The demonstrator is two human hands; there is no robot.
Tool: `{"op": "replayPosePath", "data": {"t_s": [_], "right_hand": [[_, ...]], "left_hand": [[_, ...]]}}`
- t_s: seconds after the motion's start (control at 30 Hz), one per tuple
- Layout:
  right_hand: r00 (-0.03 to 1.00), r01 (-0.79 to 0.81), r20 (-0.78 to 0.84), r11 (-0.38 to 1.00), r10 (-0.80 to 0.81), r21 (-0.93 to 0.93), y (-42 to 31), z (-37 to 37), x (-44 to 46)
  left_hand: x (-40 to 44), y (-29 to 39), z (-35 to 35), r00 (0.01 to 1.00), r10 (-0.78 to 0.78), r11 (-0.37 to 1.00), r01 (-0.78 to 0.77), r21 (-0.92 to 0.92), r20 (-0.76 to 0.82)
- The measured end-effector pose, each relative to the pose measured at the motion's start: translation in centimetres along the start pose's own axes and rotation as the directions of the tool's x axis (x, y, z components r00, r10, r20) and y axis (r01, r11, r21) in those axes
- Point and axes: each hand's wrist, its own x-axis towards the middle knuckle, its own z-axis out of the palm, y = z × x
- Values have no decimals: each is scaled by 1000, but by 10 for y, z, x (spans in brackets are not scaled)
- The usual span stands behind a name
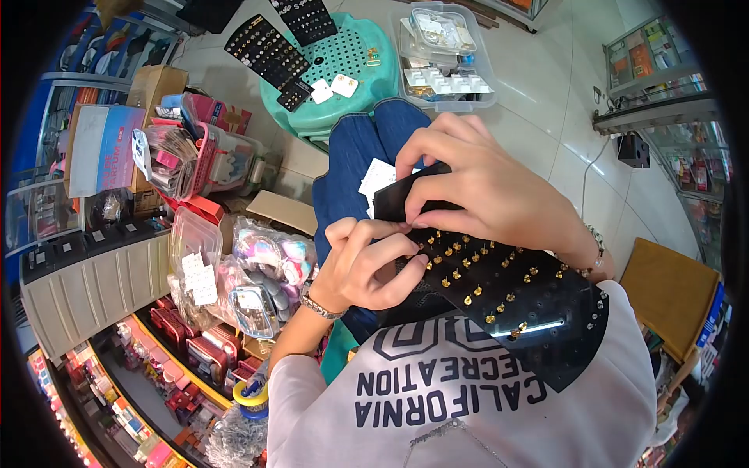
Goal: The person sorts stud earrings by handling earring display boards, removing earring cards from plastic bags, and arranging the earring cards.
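A black earring display board (538, 312) slants across my lap and chest, its near side dotted with rows of gold earring backs and a few clear ones. My right hand (476, 175) is curled over the board's far end, fingers closed on it. At the same edge, my left hand (370, 261) has thumb and forefinger pinched together, touching the right fingertips. Anything tiny between those fingertips is hidden. White cards (376, 179) lie on my jeans just beyond the board.
Ahead, a green stool (367, 93) carries black earring stands (265, 51) and white earring cards (343, 85). Beside it sits a clear plastic bin (484, 86). Bagged goods (273, 249) and a pink basket (204, 160) are at left; a cardboard piece (667, 292) is at right.
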Motion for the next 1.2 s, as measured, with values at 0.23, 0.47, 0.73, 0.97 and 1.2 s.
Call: {"op": "replayPosePath", "data": {"t_s": [0.23, 0.47, 0.73, 0.97, 1.2], "right_hand": [[996, 28, 77, 997, -34, 76, 1, -11, 4], [996, 63, 52, 986, -72, 154, 0, -16, 9], [994, 80, 64, 989, -89, 123, -1, -17, 3], [998, 63, 11, 996, -64, 68, -8, -11, 3], [995, 72, -73, 997, -70, 28, -11, -6, 2]], "left_hand": [[8, 7, -6, 997, -79, 993, 80, -81, 17], [17, 5, -14, 1000, -22, 993, 23, -117, 11], [20, 15, -15, 995, -102, 982, 100, -158, -1], [19, 8, -12, 998, -4, 994, -2, -109, -56], [20, 11, -15, 997, -42, 993, 34, -112, -71]]}}
